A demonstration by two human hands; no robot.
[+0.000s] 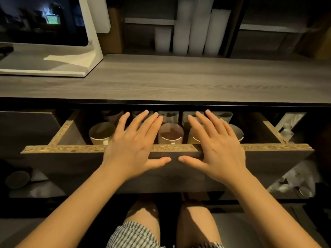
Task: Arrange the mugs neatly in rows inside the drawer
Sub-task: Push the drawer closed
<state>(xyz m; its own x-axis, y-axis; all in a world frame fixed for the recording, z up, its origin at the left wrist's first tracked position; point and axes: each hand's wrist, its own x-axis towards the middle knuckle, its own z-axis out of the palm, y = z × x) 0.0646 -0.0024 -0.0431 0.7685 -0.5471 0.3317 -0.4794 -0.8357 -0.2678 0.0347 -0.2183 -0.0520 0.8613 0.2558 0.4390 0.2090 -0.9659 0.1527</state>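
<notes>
A wooden drawer (62, 148) stands partly pulled out under the desk top. Inside it several mugs stand upright in rows: a pale one (101, 133) at the front left, a brownish one (171, 134) in the middle, another (237, 133) at the front right, and more (168, 116) in the dim back row. My left hand (133, 145) and my right hand (217, 145) lie flat with fingers spread over the drawer's front edge and the mugs, thumbs against the front panel. Neither hand holds anything. Some mugs are hidden beneath my hands.
The grey wooden desk top (170, 81) overhangs the drawer's back. A monitor on a white stand (71, 56) sits at the left. White cylinders (197, 33) stand on a shelf behind. Clutter (290, 183) lies at the lower right, a round object (17, 179) at the lower left.
</notes>
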